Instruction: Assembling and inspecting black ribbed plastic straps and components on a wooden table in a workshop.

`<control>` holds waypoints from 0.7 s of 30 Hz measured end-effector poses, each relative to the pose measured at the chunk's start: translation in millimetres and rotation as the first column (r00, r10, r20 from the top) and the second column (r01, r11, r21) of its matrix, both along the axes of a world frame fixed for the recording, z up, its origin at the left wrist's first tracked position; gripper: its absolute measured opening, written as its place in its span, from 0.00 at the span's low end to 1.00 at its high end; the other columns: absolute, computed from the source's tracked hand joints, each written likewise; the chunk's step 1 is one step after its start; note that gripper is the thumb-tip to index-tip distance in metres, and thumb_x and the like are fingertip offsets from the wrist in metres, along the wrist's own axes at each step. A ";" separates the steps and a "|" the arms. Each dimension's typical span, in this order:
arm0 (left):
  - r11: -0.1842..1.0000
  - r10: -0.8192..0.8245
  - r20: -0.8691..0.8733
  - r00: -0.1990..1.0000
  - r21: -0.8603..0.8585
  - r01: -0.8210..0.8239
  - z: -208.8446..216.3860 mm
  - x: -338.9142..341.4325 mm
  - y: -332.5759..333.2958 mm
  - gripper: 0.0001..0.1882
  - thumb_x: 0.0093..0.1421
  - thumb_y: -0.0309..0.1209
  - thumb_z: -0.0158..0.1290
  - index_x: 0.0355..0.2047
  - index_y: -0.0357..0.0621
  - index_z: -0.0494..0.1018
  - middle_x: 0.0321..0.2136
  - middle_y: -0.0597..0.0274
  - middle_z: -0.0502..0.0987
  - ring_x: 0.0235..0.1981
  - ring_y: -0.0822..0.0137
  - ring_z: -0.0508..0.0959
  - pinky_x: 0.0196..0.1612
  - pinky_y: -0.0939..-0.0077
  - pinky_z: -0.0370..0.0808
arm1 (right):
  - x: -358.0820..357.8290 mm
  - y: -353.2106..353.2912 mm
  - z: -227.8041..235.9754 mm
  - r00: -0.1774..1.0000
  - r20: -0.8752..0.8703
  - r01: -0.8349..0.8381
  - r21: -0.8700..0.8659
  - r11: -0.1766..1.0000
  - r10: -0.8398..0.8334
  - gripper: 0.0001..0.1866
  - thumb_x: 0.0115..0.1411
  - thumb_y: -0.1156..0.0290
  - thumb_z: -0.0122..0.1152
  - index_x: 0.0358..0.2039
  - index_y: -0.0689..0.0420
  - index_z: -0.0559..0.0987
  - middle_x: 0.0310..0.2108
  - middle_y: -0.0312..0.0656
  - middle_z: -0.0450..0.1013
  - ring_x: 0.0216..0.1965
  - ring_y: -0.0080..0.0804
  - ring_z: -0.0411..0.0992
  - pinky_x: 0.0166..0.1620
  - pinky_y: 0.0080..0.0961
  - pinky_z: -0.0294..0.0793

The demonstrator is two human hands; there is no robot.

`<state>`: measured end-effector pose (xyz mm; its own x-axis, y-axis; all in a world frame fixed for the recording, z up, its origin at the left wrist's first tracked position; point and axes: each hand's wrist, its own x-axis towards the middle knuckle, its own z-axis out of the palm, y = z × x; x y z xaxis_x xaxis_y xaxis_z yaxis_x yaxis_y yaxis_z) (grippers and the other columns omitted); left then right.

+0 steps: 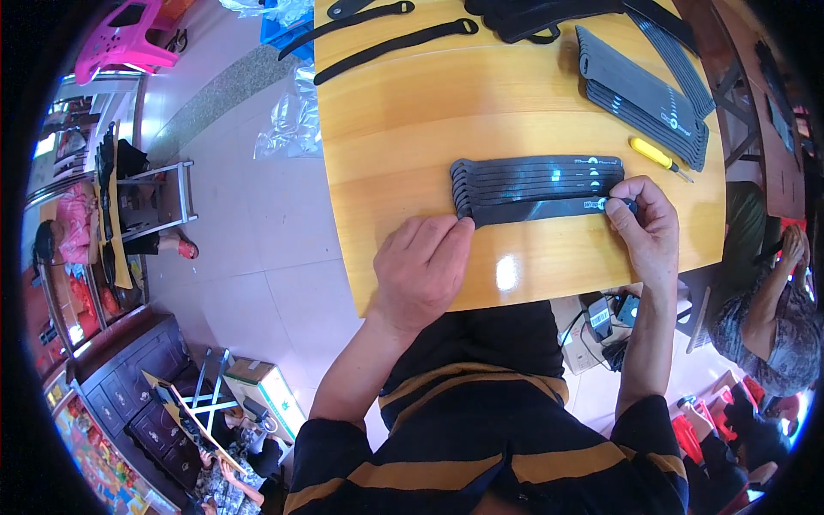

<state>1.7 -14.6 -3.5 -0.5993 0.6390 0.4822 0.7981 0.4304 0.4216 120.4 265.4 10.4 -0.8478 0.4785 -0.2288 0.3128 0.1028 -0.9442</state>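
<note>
A fanned row of black hook-and-loop straps [541, 178] lies on the wooden table in front of me. The nearest black strap [536, 210] in the row runs between my two hands. At its left end, the fingers of my left hand [423, 268] are pressed together on the strap's tip. My right hand [645, 225] pinches the other end between thumb and fingers, beside a small white print. A larger stack of dark grey straps [639, 90] sits farther back on the right. Between that stack and my right hand lies a yellow-handled screwdriver [652, 153].
Two loose black straps [395, 47] with looped ends lie at the table's far left, and more black straps [541, 17] are heaped at the back. Clear plastic bags [292, 120] and a blue crate [287, 34] stand off the left edge. Other people sit on both sides.
</note>
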 end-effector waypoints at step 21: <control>0.998 0.044 0.006 0.999 -0.051 -0.044 4.5 -0.3 1.9 0.12 0.50 0.24 0.67 0.36 0.46 0.82 0.33 0.62 0.79 0.32 0.58 0.79 0.35 0.65 0.75 | -1.7 0.3 1.5 1.000 0.005 0.018 -0.047 0.999 -0.017 0.03 0.66 0.78 0.65 0.39 0.59 0.79 0.32 0.26 0.72 0.31 0.11 0.65 0.37 0.13 0.66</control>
<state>1.4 -12.6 1.0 -0.6305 0.6357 0.4454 0.7752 0.4859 0.4038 118.7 265.7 11.9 -0.8382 0.4820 -0.2551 0.3186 0.0532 -0.9464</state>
